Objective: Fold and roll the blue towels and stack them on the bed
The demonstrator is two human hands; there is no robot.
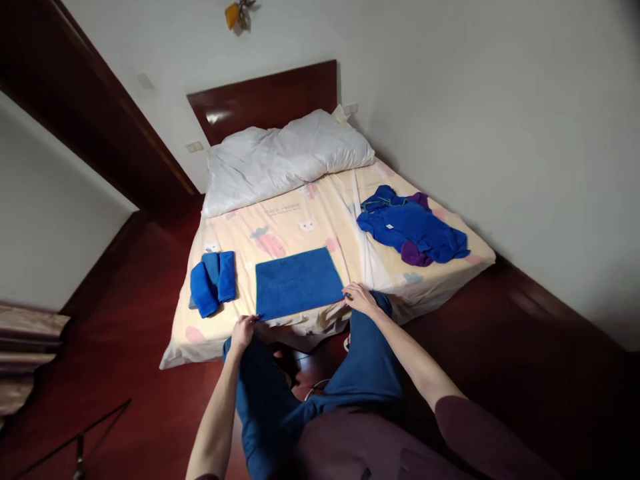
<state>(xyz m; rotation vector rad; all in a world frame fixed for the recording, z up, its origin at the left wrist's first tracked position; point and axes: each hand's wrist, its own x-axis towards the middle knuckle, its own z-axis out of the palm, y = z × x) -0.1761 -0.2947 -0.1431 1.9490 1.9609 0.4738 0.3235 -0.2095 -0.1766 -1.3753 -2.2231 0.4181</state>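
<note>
A blue rectangular towel [300, 280] with a thin light green edge lies flat on the bed, close to its front edge. My left hand [245, 331] pinches its near left corner, and my right hand [359, 297] pinches its near right corner. To the left, several rolled or folded blue towels [214, 281] lie together on the bedsheet. On the right side is a loose heap of blue cloths [413, 230], with purple cloth [416, 254] showing from under it.
The bed [280, 237] has a patterned cream sheet. A white quilt or pillow [290, 157] lies by the dark wooden headboard [270, 100]. A thin dark stand [79, 447] is on the floor at lower left, near a curtain [25, 360].
</note>
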